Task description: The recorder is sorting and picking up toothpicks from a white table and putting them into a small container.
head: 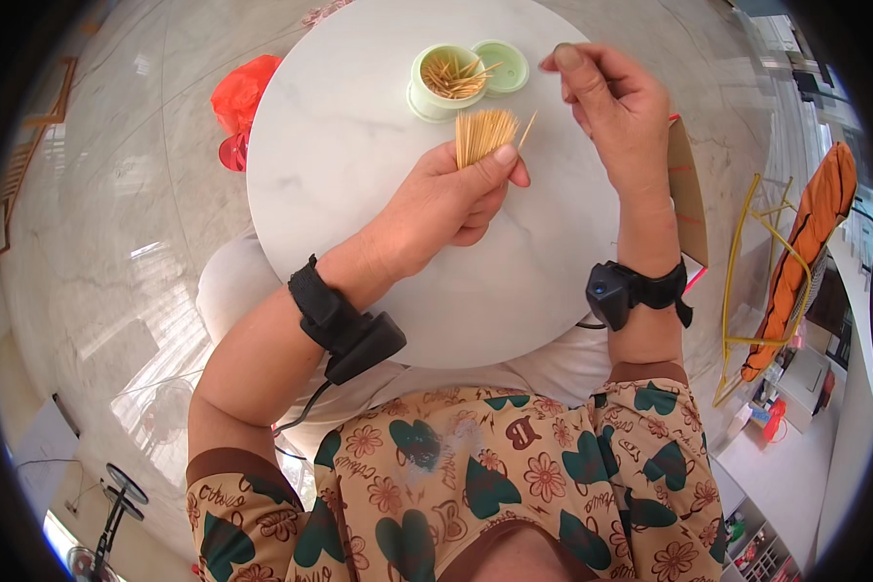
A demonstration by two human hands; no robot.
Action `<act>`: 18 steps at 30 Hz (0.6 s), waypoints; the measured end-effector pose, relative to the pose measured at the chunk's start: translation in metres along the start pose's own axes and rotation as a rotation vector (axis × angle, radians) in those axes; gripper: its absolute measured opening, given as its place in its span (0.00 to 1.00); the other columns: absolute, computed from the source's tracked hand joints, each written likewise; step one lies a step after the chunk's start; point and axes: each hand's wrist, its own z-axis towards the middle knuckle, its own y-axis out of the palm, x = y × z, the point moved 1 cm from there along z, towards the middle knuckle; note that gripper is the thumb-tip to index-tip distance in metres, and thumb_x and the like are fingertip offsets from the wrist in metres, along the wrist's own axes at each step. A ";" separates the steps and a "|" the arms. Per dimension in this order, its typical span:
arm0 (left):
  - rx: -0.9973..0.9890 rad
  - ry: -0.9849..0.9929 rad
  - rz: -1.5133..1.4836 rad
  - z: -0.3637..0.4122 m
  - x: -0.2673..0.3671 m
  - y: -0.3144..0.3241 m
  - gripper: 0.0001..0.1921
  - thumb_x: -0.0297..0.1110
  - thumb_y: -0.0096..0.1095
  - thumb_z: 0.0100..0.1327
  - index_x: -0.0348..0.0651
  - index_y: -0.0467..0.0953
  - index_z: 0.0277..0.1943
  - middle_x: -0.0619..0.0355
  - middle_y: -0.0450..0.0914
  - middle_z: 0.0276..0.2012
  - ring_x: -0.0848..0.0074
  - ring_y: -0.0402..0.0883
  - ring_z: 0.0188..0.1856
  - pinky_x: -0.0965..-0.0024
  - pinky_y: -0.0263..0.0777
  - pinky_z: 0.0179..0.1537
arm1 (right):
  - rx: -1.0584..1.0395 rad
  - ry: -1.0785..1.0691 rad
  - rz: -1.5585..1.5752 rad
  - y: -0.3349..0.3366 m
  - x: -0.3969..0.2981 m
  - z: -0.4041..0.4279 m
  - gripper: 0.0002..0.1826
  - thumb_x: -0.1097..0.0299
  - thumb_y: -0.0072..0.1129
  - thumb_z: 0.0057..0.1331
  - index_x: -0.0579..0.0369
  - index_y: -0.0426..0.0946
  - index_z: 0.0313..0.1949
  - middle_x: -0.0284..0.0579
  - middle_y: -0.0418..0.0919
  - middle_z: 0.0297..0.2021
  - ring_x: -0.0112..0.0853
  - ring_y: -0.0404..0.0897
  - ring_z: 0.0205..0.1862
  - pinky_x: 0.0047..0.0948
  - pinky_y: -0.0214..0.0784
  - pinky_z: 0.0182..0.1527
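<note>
My left hand (pixel 465 185) grips a dense bundle of wooden toothpicks (pixel 484 136), their points fanned upward, above the round white marble-look table (pixel 320 138). One toothpick (pixel 528 129) stands apart from the bundle, slanting up beside the fingertips. To the right, my right hand (pixel 611 98) is raised with thumb and fingertips close together; whether anything is between them cannot be told. Just beyond the bundle, a pale green round container (pixel 436 105) holds loose toothpicks (pixel 455 76), some leaning over its rim. Its green lid (pixel 508 67) lies at its right side.
A red plastic bag (pixel 241 91) is past the table's left edge. A cardboard box (pixel 687 196) stands at the right edge, behind my right forearm. Farther right is a yellow metal frame (pixel 731 276) with an orange cushion (pixel 804 254).
</note>
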 end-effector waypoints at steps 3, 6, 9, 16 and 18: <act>0.017 0.012 -0.043 -0.001 0.000 -0.002 0.14 0.43 0.43 0.70 0.42 0.68 0.36 0.72 0.52 0.16 0.88 0.46 0.16 0.81 0.43 0.16 | -0.316 0.181 0.037 -0.002 -0.001 0.002 0.08 0.70 0.64 0.56 0.62 0.78 0.29 0.30 0.74 0.22 0.16 0.68 0.23 0.14 0.60 0.27; 0.018 0.020 -0.066 -0.001 0.001 -0.001 0.13 0.42 0.42 0.70 0.42 0.68 0.36 0.72 0.52 0.16 0.88 0.46 0.16 0.81 0.43 0.16 | -0.427 0.162 -0.019 0.000 -0.001 -0.003 0.08 0.69 0.64 0.57 0.62 0.79 0.29 0.30 0.74 0.22 0.16 0.68 0.24 0.16 0.61 0.27; 0.017 0.040 -0.060 -0.003 0.000 -0.002 0.13 0.42 0.42 0.71 0.42 0.68 0.36 0.72 0.52 0.16 0.88 0.46 0.16 0.81 0.43 0.16 | -0.405 0.174 0.085 0.003 -0.002 -0.003 0.09 0.68 0.63 0.57 0.62 0.78 0.28 0.29 0.72 0.20 0.15 0.67 0.23 0.15 0.59 0.26; 0.022 0.021 -0.090 -0.003 0.000 0.000 0.13 0.43 0.42 0.70 0.43 0.69 0.36 0.72 0.53 0.17 0.89 0.46 0.16 0.81 0.43 0.16 | 0.352 -0.177 0.252 0.003 -0.005 -0.004 0.05 0.73 0.62 0.58 0.61 0.77 0.33 0.36 0.75 0.22 0.17 0.63 0.16 0.14 0.51 0.18; 0.030 0.010 -0.089 -0.002 -0.001 0.000 0.13 0.43 0.42 0.70 0.43 0.69 0.36 0.72 0.53 0.17 0.89 0.46 0.16 0.81 0.43 0.16 | 0.357 -0.225 0.166 0.010 0.001 -0.011 0.05 0.74 0.62 0.58 0.61 0.77 0.33 0.36 0.76 0.23 0.17 0.65 0.18 0.14 0.53 0.20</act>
